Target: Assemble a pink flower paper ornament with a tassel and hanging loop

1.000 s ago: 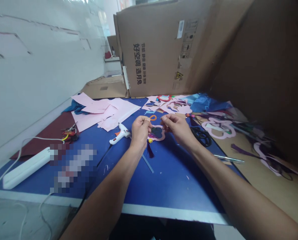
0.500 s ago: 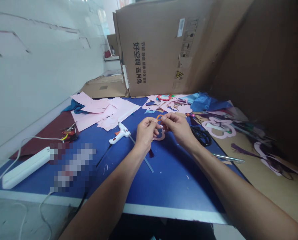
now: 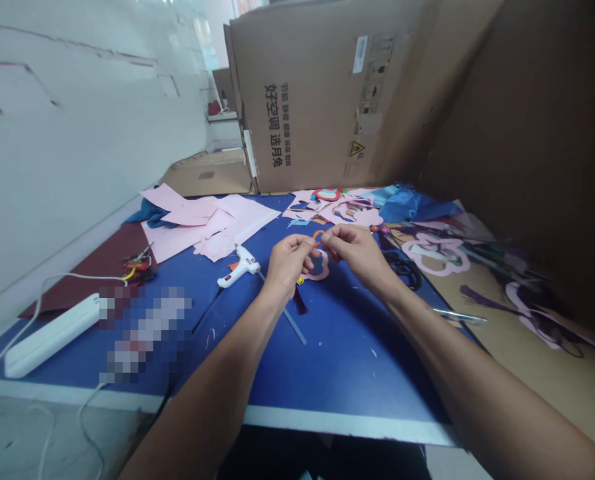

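Between my two hands is a small orange loop [image 3: 318, 234], pinched on its left by my left hand [image 3: 288, 261] and on its right by my right hand [image 3: 354, 250]. Under the fingers a pink scalloped cut-out frame [image 3: 322, 271] shows in part; whether it hangs or rests on the table I cannot tell. Beside the left wrist a yellow bell [image 3: 300, 281] and a dark purple tassel [image 3: 300, 303] stick out. The fingers cover how these parts connect. To the left of my left hand lies a white glue gun [image 3: 240, 267], with a glue stick [image 3: 295, 327] reaching out behind it.
Pink sheets [image 3: 214, 217] lie at the back left and pink scraps [image 3: 357, 213] at the back right. A large cardboard box [image 3: 322, 100] walls off the far side. A white power strip [image 3: 57, 337] and red-handled scissors [image 3: 140, 267] sit at left, a black cable coil [image 3: 404, 270] at right.
My left hand has shifted slightly left and turned, so the yellow bell and more of the tassel now show. Both hands still pinch the orange loop.
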Demonstrator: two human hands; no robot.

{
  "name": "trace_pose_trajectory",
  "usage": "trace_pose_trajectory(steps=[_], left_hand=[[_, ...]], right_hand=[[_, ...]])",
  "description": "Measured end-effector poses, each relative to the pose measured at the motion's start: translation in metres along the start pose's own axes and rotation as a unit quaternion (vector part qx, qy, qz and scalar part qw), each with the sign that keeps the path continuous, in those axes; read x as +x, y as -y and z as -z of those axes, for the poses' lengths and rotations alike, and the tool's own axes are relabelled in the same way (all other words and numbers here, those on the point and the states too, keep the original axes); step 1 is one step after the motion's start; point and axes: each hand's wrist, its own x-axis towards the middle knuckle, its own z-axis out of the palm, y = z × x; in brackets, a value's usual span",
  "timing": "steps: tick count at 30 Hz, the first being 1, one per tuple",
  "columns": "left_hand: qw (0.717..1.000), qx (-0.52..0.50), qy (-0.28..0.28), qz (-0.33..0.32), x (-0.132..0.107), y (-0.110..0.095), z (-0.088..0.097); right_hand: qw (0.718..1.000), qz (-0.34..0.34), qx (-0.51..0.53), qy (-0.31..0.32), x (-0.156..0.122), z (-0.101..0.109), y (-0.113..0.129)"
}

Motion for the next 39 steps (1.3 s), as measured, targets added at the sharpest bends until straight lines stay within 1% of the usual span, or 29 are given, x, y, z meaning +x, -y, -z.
trace_pose_trajectory(steps=[3, 7, 9, 15, 25, 29, 34, 36, 39], left_hand=[[1.0, 0.009, 0.0, 0.003, 0.0008, 0.0018, -0.0002], [1.0, -0.003, -0.014, 0.002, 0.0013, 0.0025, -0.0011], [1.0, -0.008, -0.013, 0.003, 0.0008, 0.0019, -0.0013], [1.0, 0.0, -0.008, -0.005, -0.0023, 0.0007, -0.003], [0.998, 0.052, -0.017, -0.017, -0.0028, 0.0024, -0.0068], [0.998, 0.052, -0.029, -0.02, -0.0018, 0.0027, -0.0062], [0.999, 0.02, -0.036, -0.015, -0.0018, 0.0013, -0.005], [0.999, 0.017, -0.032, -0.015, -0.0021, 0.0006, -0.0044], [1.0, 0.005, -0.011, -0.004, -0.0018, 0.0002, -0.0027]], right_hand=[[1.0, -0.002, 0.007, 0.001, -0.0004, -0.0005, -0.0008], [0.999, -0.013, 0.028, 0.033, -0.0009, -0.0016, -0.003], [0.998, -0.022, 0.035, 0.042, -0.0007, -0.002, -0.0053], [0.998, -0.028, 0.046, 0.028, 0.0004, -0.0006, -0.0095], [0.997, -0.047, 0.063, 0.0, 0.0002, -0.0023, -0.0081], [0.995, -0.053, 0.077, 0.018, 0.0001, -0.0028, -0.0072], [0.996, -0.052, 0.059, 0.046, 0.0005, -0.0026, -0.0059], [0.996, -0.05, 0.06, 0.044, 0.0005, -0.003, -0.0067], [0.996, -0.049, 0.067, 0.031, 0.0003, -0.0035, -0.0077]])
